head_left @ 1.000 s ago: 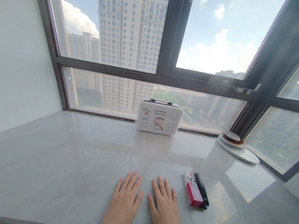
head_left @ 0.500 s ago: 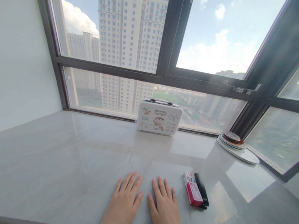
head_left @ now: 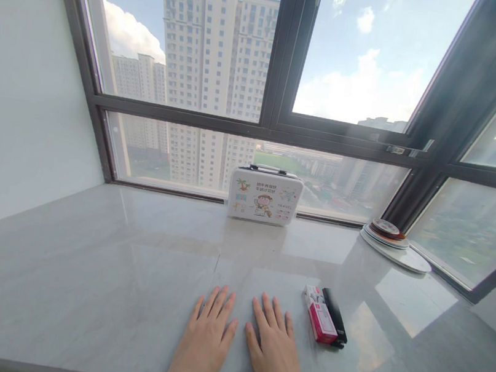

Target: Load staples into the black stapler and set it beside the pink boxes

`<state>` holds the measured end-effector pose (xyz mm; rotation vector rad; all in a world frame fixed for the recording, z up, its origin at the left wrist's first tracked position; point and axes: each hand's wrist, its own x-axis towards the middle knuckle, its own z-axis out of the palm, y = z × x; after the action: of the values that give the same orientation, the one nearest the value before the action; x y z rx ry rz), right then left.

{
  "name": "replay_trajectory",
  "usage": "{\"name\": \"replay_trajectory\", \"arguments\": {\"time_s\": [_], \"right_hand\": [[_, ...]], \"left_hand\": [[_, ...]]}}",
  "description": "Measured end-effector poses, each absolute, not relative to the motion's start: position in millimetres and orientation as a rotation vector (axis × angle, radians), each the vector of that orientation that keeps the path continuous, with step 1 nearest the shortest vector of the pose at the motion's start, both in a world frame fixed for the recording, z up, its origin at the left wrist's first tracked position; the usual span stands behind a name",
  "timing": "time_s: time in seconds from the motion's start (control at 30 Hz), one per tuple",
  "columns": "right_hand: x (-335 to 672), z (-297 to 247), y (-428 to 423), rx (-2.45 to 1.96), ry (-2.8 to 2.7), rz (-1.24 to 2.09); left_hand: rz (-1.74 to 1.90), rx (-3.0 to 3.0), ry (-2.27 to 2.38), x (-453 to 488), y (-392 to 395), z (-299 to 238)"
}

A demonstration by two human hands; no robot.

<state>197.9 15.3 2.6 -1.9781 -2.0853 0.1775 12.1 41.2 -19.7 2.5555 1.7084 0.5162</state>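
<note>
My left hand (head_left: 203,341) lies flat, palm down, on the grey marble sill (head_left: 75,284), fingers stretched out and holding nothing. My right hand (head_left: 274,354) rests flat beside it in the same way, a small gap between the two. Just right of my right hand lie a pink-and-white small box (head_left: 319,313) and a slim black object (head_left: 335,316), side by side and touching. Neither hand touches them.
A white case with cartoon prints and a handle (head_left: 264,196) stands upright against the window at the back centre. A stack of round plates (head_left: 392,242) sits at the back right corner. A white wall bounds the left side; dark window frames bound the back and right.
</note>
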Motion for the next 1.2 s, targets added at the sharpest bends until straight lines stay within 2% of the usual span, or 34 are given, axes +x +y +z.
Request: {"name": "replay_trajectory", "arguments": {"time_s": [0.97,1.1,1.2], "right_hand": [[201.4,-3.3,14.1,-1.898,-2.051,0.175],[199.6,-7.6,14.8,-1.841,-1.99,0.229],[203.5,-2.6,18.5,-1.734,-1.863,0.412]], "left_hand": [[0.546,2.539,1.701,11.5,38.6,-19.2],[0.533,2.536,1.704,12.5,38.1,-18.0],[0.524,2.536,1.702,12.9,37.8,-17.0]]}}
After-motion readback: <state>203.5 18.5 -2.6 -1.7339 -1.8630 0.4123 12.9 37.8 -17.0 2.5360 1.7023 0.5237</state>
